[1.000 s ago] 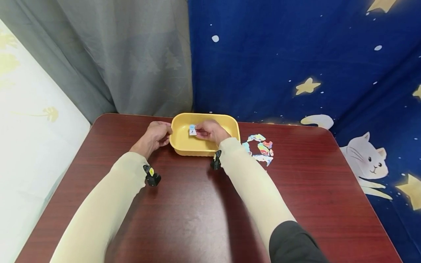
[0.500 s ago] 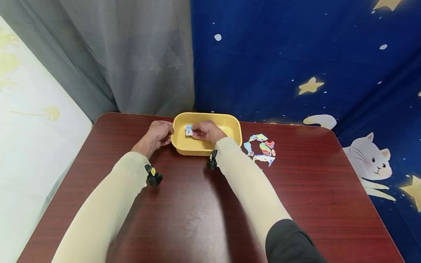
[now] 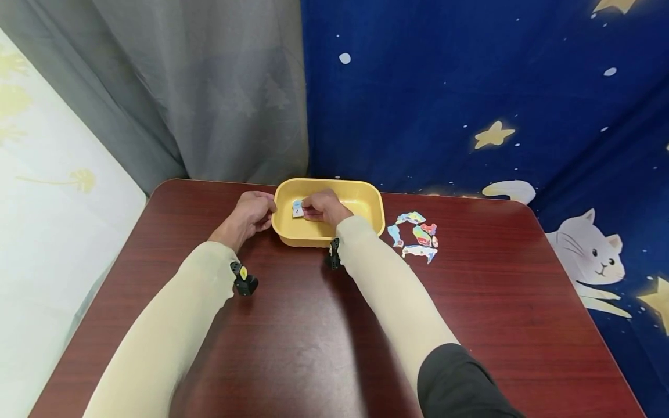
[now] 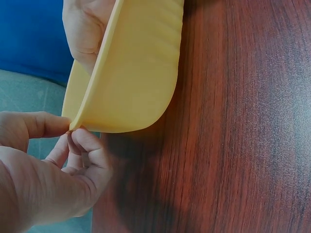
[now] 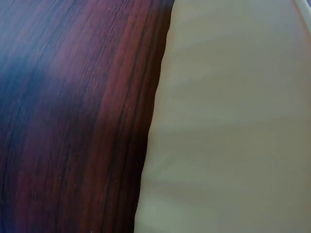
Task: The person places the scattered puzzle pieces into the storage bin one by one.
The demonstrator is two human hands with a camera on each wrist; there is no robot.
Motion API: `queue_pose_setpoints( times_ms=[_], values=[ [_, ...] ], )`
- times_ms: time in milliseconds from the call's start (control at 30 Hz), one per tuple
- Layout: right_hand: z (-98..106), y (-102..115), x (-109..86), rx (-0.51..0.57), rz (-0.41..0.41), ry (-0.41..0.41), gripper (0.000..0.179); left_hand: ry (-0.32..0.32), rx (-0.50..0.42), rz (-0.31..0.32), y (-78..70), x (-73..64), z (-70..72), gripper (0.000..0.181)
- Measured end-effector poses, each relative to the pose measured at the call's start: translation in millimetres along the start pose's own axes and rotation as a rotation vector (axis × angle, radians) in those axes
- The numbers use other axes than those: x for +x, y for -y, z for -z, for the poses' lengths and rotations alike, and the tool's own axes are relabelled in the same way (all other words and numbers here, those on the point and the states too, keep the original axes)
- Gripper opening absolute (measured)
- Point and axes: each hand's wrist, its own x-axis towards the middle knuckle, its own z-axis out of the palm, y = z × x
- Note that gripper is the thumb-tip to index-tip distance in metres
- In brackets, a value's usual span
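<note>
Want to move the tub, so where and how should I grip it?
Probably by the rim at both short ends, hands coming from left and right, thumbs and fingers pinching the edge. The tub sits upright and is longest between those ends, so a grip there should keep it level. The left hand pinches the left end's rim.

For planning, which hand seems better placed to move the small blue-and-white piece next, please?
Probably the right hand: it holds the piece; the left hand pinches the yellow oblong plastic basin's rim.
</note>
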Motion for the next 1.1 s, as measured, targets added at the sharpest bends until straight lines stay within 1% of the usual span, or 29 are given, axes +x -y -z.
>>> queue_pose_setpoints(
  times_ms=[267, 467, 633, 767, 900, 1100],
  values=[
    [-8, 0, -6.4, -0.049, 0.05, -0.105, 0.008, 0.002, -0.001, -0.004, -1.0, -1.2, 0.0, 0.04],
    [-13, 1, -1.2, -0.119, 0.068, -0.17, 0.009, 0.002, -0.006, -0.004, -0.7, -0.6, -0.7, 0.04],
    [-18, 3, 4.9, -0.174, 0.049, -0.22, 0.004, 0.004, -0.009, 0.0, 0.0, 0.6, -0.1, 0.04],
    [-20, 4, 7.5, -0.225, 0.049, -0.24, 0.003, 0.007, -0.007, -0.005, 0.3, 0.6, -0.1, 0.041],
    [-21, 4, 5.9, -0.281, 0.064, -0.238, 0.004, 0.004, -0.001, -0.007, 1.1, 0.2, 0.3, 0.042],
    [-22, 5, 4.4, -0.292, 0.062, -0.241, 0.005, 0.002, 0.008, -0.008, 0.7, 0.1, 0.1, 0.042]
  ],
)
